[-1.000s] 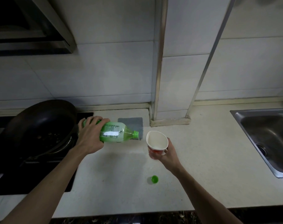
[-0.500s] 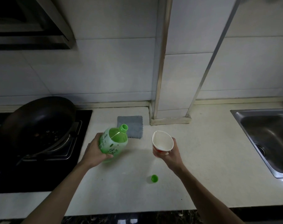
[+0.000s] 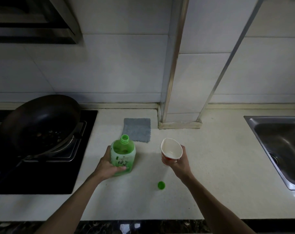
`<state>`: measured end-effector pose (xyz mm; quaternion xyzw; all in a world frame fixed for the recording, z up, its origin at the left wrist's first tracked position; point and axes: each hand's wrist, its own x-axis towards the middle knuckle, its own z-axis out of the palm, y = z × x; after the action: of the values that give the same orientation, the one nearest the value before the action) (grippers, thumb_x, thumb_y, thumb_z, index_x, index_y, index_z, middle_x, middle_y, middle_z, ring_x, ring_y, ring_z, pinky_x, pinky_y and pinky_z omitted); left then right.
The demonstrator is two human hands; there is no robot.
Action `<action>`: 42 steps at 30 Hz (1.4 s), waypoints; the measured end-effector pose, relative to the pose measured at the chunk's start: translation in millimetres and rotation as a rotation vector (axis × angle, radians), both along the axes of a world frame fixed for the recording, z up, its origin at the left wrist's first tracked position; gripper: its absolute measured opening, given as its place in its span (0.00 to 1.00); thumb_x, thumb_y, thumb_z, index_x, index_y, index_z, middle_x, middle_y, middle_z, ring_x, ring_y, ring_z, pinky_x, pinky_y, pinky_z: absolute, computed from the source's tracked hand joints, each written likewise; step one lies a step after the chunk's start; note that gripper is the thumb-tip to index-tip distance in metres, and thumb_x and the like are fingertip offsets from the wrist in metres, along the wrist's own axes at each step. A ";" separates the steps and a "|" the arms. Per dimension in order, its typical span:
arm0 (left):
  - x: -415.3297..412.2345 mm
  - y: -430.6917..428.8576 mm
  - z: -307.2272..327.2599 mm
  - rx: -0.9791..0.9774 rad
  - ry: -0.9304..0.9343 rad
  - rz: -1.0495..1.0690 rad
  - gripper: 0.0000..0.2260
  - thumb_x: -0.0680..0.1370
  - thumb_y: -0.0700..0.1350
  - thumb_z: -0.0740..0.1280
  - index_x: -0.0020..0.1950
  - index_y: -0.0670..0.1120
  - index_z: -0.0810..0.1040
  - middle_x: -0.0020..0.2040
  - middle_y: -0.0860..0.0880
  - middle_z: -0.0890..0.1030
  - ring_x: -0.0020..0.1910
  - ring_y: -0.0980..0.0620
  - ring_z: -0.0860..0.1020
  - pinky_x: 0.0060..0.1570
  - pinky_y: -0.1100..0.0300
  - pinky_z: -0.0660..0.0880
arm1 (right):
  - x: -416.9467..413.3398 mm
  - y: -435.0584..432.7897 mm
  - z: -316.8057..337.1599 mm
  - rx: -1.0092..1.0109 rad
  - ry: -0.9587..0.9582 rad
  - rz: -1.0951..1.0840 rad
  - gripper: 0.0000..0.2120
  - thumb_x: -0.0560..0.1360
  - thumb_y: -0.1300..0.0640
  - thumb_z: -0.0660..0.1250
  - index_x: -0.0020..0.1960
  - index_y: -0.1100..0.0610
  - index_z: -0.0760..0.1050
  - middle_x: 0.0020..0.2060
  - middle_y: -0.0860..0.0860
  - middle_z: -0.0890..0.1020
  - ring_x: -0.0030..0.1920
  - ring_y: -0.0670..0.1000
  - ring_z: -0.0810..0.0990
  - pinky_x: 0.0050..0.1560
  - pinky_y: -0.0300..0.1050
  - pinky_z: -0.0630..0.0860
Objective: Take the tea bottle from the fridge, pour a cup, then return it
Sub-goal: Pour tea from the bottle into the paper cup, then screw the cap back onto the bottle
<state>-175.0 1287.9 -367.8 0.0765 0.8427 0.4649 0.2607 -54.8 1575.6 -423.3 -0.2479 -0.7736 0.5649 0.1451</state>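
Left hand (image 3: 105, 168), tea bottle (image 3: 123, 153) upright again.

This is a home kitchen, seen over a pale speckled countertop (image 3: 210, 166) that runs along a white tiled wall (image 3: 109, 68). At 9 o'clock a dark wok (image 3: 42, 122) with food scraps in it sits on the pan support of a black glass gas hob (image 3: 42, 174), with the slanted edge of a range hood (image 3: 33, 22) above it at 10 o'clock. A stainless steel sink (image 3: 254, 129) is let into the counter at 3 o'clock, and a grey dishcloth (image 3: 137, 130) lies flat near the middle, by the foot of a tiled column (image 3: 185, 65) edged in metal trim at 12 o'clock.
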 end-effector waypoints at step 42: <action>15.3 -2.3 -3.0 0.104 -0.109 0.044 0.34 0.65 0.28 0.76 0.67 0.43 0.68 0.49 0.54 0.78 0.47 0.61 0.76 0.32 0.75 0.74 | 52.9 -36.8 -9.1 0.075 -0.309 -0.118 0.26 0.72 0.54 0.75 0.66 0.59 0.71 0.57 0.57 0.75 0.48 0.50 0.75 0.42 0.37 0.72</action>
<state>-159.7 1285.5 -370.8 0.0460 0.8035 0.5170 0.2914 -2.0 1538.8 -432.3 -0.3712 -0.7913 0.4813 0.0664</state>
